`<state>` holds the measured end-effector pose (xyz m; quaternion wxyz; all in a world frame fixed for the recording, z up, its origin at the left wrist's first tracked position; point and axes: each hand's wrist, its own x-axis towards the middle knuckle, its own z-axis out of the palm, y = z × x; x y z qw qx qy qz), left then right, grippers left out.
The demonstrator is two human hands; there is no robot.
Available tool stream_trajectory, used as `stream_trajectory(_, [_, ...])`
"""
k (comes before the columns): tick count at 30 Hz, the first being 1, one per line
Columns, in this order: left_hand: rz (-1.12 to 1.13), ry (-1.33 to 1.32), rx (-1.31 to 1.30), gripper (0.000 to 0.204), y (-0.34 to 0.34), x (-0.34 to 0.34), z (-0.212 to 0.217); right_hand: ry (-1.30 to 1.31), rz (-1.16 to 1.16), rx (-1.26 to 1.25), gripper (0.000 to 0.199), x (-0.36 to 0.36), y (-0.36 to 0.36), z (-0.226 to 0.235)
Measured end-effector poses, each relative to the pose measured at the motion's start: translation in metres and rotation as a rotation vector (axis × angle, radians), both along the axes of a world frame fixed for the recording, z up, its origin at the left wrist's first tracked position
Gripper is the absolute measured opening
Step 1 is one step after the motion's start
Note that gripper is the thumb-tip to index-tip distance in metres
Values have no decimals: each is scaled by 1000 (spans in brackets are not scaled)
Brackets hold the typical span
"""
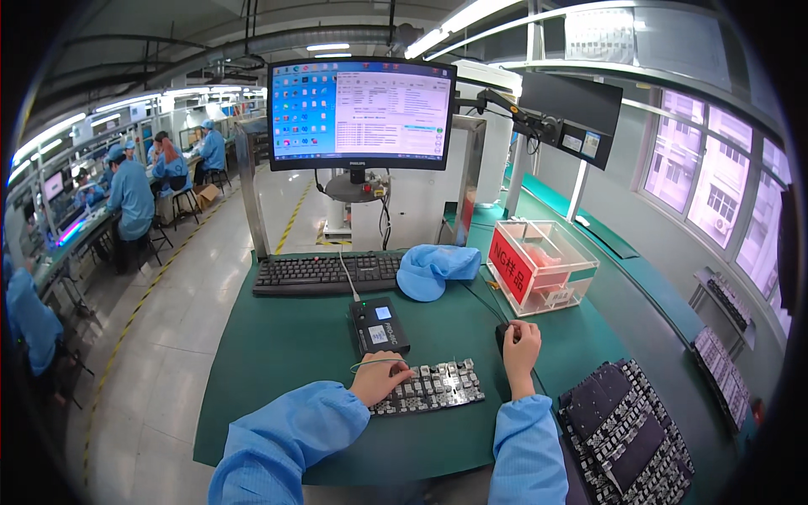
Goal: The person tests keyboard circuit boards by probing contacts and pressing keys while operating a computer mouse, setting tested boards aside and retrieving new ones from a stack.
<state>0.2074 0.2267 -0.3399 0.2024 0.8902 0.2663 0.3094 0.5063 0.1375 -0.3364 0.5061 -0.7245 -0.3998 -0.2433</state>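
Resting on a green table (278, 353): circuit-board panel (433, 385), its near-left end pressed under the curled left hand (379, 377); black mouse (503, 335), right of the panel, cupped by the right hand (521, 343); small black box (378, 326) just behind the panel; keyboard (326, 273) farther behind.

A green counter (278, 337) stands on a pale floor (177, 353) with yellow lines, under ceiling strip lights (328, 47), with windows (715, 194) on the right.

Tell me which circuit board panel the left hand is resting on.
The single panel lying flat on the green mat in front of the person, under the left hand; the other panels sit stacked in a pile at the right.
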Motion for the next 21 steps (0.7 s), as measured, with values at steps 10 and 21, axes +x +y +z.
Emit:
stream_trajectory(10, [11, 0, 6, 25, 5, 2, 2, 53, 12, -224, 57, -1, -12, -7])
stream_trajectory(21, [12, -55, 30, 29, 2, 3, 6, 141, 47, -408, 58, 6, -13, -11])
